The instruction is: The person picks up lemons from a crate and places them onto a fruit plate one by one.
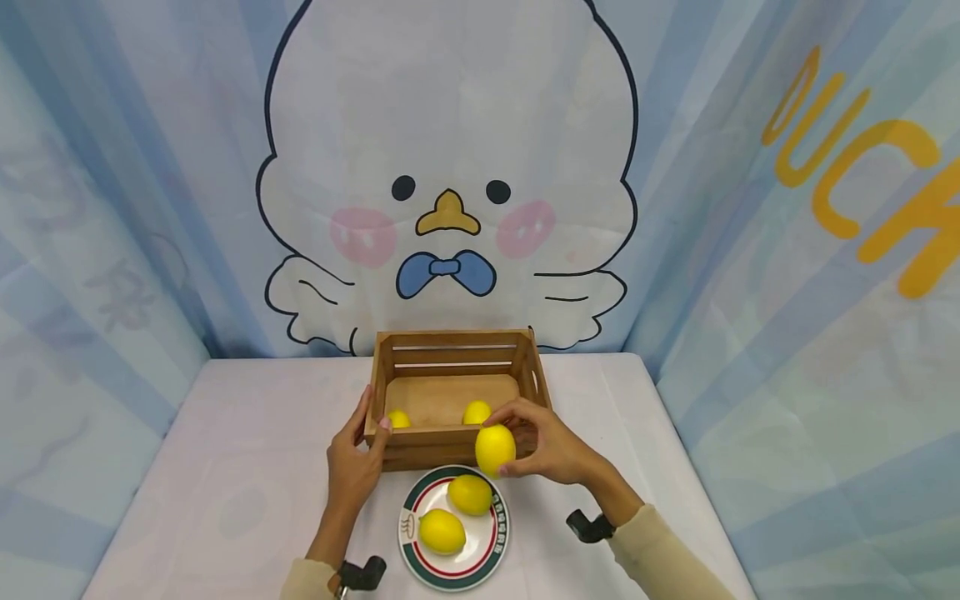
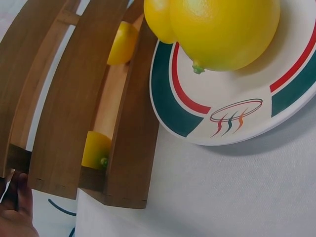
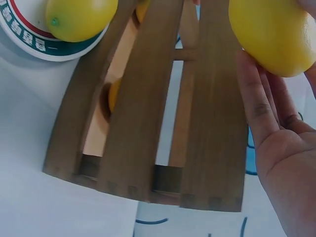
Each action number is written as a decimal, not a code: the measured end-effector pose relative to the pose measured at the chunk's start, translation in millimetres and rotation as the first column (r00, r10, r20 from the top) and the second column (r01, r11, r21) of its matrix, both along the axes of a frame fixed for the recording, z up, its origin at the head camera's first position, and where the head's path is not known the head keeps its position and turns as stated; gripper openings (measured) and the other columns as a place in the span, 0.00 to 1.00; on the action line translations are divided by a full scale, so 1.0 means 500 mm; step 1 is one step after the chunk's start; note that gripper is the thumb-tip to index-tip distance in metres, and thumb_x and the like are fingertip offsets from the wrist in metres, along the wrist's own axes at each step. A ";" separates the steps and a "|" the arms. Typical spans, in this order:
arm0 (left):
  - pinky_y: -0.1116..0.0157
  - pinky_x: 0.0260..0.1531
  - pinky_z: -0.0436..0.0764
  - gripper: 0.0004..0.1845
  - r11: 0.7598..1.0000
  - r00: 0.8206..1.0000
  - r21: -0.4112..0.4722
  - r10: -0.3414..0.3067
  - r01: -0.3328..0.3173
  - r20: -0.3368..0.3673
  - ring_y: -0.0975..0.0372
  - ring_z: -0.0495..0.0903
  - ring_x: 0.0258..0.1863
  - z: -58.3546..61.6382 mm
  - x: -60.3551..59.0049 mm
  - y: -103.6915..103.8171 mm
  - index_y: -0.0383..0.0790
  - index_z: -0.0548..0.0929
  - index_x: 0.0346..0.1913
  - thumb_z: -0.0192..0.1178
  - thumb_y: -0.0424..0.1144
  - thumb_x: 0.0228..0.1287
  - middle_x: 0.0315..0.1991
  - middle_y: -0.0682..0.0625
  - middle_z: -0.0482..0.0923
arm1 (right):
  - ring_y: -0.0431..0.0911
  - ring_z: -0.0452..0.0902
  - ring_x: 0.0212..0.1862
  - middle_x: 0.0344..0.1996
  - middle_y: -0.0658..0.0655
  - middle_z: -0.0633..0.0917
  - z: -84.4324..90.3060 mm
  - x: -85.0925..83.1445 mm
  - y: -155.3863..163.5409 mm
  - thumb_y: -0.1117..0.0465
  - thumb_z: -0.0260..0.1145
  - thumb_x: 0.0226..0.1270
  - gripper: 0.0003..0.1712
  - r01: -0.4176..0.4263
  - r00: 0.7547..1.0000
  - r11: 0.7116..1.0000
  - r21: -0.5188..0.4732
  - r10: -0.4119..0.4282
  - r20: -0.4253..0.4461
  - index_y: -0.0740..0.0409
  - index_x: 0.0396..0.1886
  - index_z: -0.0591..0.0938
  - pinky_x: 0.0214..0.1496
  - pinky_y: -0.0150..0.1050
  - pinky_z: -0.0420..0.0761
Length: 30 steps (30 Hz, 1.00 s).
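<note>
My right hand [image 1: 543, 442] pinches a yellow lemon [image 1: 495, 451] between thumb and fingers, at the front rim of a slatted wooden crate [image 1: 420, 454]. The right wrist view shows this lemon [image 3: 274, 34] close up, beside the top slat. My left hand [image 1: 357, 462] grips the crate's left end, thumb at the front corner. Inside the crate lie two lemons, one at the left [image 1: 399, 418] and another toward the right [image 1: 477, 412]. In front of it stands a round plate [image 1: 452, 582] with a green and red rim, bearing two lemons [image 1: 442, 532].
A white-covered table [image 1: 247, 467] carries the crate and plate. Behind it hangs a curtain [image 1: 450, 100] with a cartoon duck, and more curtains [image 1: 825, 375] close in both sides. A black wrist device [image 1: 588, 527] is strapped on each arm.
</note>
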<state>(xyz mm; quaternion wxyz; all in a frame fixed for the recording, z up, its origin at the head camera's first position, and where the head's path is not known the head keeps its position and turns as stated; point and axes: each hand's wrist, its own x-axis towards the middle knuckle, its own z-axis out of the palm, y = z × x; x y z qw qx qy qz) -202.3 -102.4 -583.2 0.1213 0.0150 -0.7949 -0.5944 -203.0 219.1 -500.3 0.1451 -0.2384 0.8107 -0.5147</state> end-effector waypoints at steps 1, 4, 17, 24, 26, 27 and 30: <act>0.41 0.77 0.72 0.35 1.000 1.000 -0.001 0.000 0.000 -0.002 0.46 0.68 0.80 -0.001 0.000 0.000 0.54 0.63 0.84 0.61 0.48 0.80 0.83 0.55 0.63 | 0.53 0.81 0.58 0.62 0.54 0.80 -0.004 0.004 0.001 0.59 0.85 0.57 0.33 0.008 1.000 1.000 -0.003 -0.008 0.012 0.46 0.63 0.82 0.65 0.37 0.86; 0.41 0.77 0.72 0.35 1.000 1.000 -0.001 0.000 0.000 -0.002 0.46 0.69 0.80 -0.001 0.000 0.001 0.56 0.63 0.83 0.61 0.48 0.80 0.83 0.56 0.63 | 0.54 0.82 0.57 0.62 0.55 0.79 -0.013 0.015 0.004 0.59 0.85 0.57 0.33 0.034 0.999 0.999 -0.013 -0.033 0.032 0.47 0.63 0.83 0.64 0.38 0.87; 0.42 0.77 0.72 0.35 1.000 1.000 -0.005 0.002 -0.002 0.008 0.46 0.69 0.80 0.006 0.003 0.005 0.51 0.64 0.84 0.62 0.47 0.80 0.83 0.54 0.63 | 0.53 0.81 0.57 0.61 0.53 0.82 -0.031 0.053 0.012 0.58 0.85 0.56 0.33 0.081 0.994 0.997 -0.016 -0.079 0.077 0.45 0.62 0.83 0.64 0.34 0.86; 0.43 0.77 0.72 0.35 1.000 1.000 -0.005 0.003 -0.003 0.004 0.47 0.69 0.80 0.004 0.002 0.006 0.52 0.64 0.83 0.62 0.47 0.80 0.83 0.55 0.63 | 0.53 0.79 0.57 0.60 0.54 0.82 -0.055 0.071 0.016 0.57 0.85 0.57 0.32 0.107 0.988 0.994 -0.009 -0.105 0.117 0.46 0.61 0.82 0.62 0.34 0.87; 0.43 0.77 0.72 0.35 1.000 1.000 -0.010 0.004 -0.004 0.006 0.47 0.69 0.80 0.003 0.002 0.005 0.53 0.64 0.84 0.61 0.48 0.80 0.83 0.55 0.63 | 0.54 0.78 0.57 0.60 0.54 0.82 -0.063 0.076 0.016 0.57 0.84 0.58 0.32 0.110 0.985 0.994 -0.012 -0.108 0.138 0.47 0.61 0.83 0.62 0.34 0.87; 0.42 0.77 0.72 0.35 1.000 1.000 -0.012 0.004 -0.004 0.006 0.47 0.69 0.80 0.002 0.001 0.005 0.53 0.64 0.84 0.61 0.48 0.80 0.83 0.55 0.63 | 0.54 0.77 0.56 0.60 0.55 0.82 -0.067 0.078 0.016 0.57 0.84 0.58 0.31 0.113 0.983 0.993 -0.015 -0.109 0.149 0.47 0.61 0.83 0.61 0.34 0.87; 0.42 0.77 0.71 0.35 1.000 1.000 -0.013 0.005 -0.005 0.012 0.47 0.68 0.80 0.002 0.001 0.004 0.54 0.63 0.84 0.61 0.49 0.80 0.83 0.56 0.63 | 0.54 0.76 0.56 0.59 0.56 0.82 -0.081 0.086 0.016 0.58 0.84 0.59 0.30 0.118 0.978 0.993 -0.031 -0.111 0.175 0.49 0.61 0.83 0.61 0.35 0.88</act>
